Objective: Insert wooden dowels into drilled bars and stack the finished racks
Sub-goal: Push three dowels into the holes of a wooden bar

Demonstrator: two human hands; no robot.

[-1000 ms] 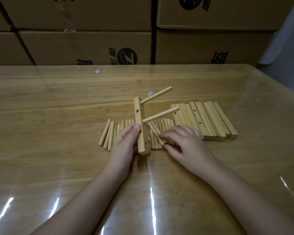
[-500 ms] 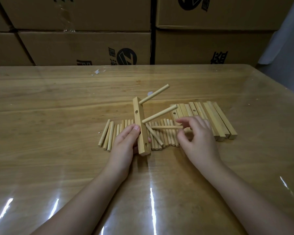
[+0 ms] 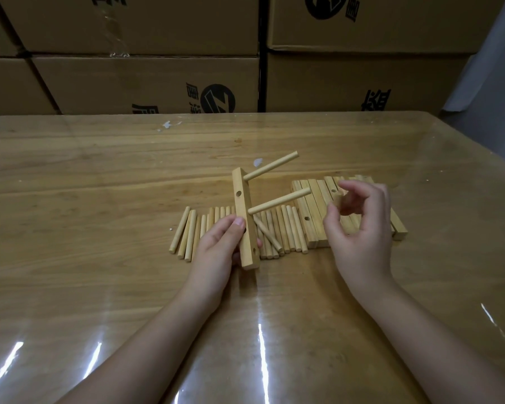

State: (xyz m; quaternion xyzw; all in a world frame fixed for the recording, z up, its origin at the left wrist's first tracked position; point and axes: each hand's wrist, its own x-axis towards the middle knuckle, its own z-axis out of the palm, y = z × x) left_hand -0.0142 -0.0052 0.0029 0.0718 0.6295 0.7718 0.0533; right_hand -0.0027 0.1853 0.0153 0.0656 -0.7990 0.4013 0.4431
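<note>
Right hand (image 3: 359,225) and dowel (image 3: 338,199) higher over glossy table (image 3: 99,176), boxes (image 3: 146,83) behind

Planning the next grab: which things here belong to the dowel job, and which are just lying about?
Job: drilled bar in left hand, its two inserted dowels, dowel pinched by right hand, loose dowels, spare drilled bars.
Lying about: cardboard boxes, white scraps.

Wooden table (image 3: 99,176) under glossy clear film.
Loose dowels (image 3: 286,228) are laid in a row beside drilled bars (image 3: 312,211).
</note>
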